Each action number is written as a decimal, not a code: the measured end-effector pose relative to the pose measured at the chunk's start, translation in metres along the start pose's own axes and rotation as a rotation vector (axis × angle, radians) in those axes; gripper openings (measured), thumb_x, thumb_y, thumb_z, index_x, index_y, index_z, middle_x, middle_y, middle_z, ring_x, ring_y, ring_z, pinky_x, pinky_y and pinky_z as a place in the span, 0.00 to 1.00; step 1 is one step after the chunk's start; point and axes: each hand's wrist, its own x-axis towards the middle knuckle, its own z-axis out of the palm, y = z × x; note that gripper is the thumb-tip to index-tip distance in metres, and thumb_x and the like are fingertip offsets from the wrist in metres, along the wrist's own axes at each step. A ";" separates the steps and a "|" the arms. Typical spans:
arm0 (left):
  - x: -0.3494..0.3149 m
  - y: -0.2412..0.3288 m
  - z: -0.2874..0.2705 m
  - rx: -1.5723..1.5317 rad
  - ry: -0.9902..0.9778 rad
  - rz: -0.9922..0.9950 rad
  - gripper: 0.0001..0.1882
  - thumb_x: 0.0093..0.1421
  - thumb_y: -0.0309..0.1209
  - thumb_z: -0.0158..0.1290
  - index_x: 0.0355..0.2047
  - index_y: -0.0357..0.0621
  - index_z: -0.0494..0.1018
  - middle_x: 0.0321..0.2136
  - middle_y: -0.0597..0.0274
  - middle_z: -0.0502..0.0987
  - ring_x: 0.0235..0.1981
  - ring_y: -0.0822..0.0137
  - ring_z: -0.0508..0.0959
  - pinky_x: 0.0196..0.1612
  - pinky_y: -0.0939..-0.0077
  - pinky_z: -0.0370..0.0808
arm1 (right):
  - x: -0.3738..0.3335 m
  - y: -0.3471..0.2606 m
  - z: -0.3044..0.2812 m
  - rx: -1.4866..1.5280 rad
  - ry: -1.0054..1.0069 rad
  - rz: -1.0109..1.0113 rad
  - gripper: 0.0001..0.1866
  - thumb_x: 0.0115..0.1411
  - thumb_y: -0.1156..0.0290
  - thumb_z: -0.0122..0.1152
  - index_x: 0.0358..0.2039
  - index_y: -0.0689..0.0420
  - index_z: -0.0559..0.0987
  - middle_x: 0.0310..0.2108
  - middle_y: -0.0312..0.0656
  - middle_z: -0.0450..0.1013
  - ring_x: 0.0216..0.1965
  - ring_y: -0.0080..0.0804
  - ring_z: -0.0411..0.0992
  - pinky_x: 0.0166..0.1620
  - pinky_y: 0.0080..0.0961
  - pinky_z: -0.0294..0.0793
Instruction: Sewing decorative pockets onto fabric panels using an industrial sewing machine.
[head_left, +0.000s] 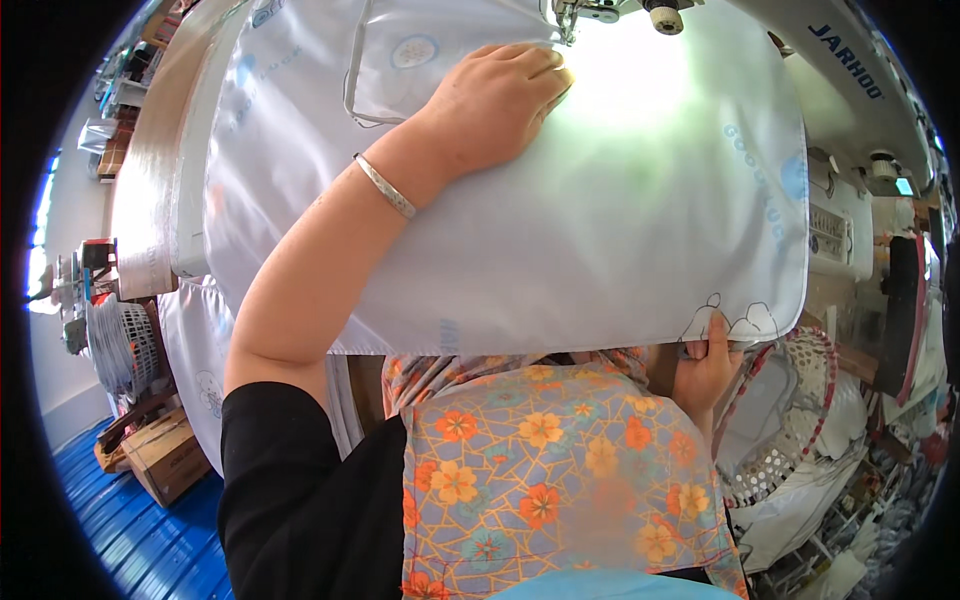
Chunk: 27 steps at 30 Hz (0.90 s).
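Note:
A large white sheet of fabric [480,260] with pale blue prints and rounded corners lies across the sewing machine table. My left hand [497,105], a bangle at its wrist, rests palm down on the cloth with its fingers laid close together. Its fingertips are just beside the presser foot [566,25] of the sewing machine. At the near right corner, my right hand [706,365] pinches the fabric's hem, one finger on top and the others partly hidden beneath. A thin white strip with dark edging [352,85] lies looped on the cloth left of the needle area.
The machine's white arm [850,70] spans the upper right, and a bright lamp glares beside the needle. A dotted, red-rimmed basket [760,480] stands by my right side. On the left are a white plastic basket [138,335] and a cardboard box [168,465] above blue flooring.

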 end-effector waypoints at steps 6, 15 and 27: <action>-0.001 0.003 -0.010 -0.005 -0.048 0.019 0.14 0.59 0.26 0.48 0.45 0.42 0.76 0.46 0.60 0.76 0.49 0.61 0.74 0.51 0.65 0.72 | -0.004 0.003 0.001 -0.112 -0.013 0.042 0.05 0.62 0.80 0.56 0.36 0.56 0.72 0.25 0.29 0.67 0.20 0.15 0.58 0.23 0.16 0.56; 0.002 0.007 -0.010 -0.017 -0.188 -0.084 0.17 0.61 0.27 0.45 0.49 0.42 0.74 0.50 0.60 0.74 0.52 0.59 0.72 0.51 0.64 0.73 | 0.002 0.008 0.001 -0.426 -0.013 -0.214 0.21 0.58 0.79 0.62 0.51 0.63 0.66 0.38 0.38 0.72 0.32 0.19 0.68 0.33 0.17 0.69; 0.018 -0.006 -0.012 0.044 -0.286 -0.152 0.17 0.61 0.27 0.43 0.49 0.47 0.75 0.54 0.63 0.72 0.55 0.62 0.71 0.50 0.64 0.74 | 0.044 -0.025 0.012 -0.901 -0.115 -0.580 0.26 0.57 0.74 0.64 0.54 0.69 0.66 0.46 0.47 0.72 0.46 0.30 0.71 0.49 0.28 0.71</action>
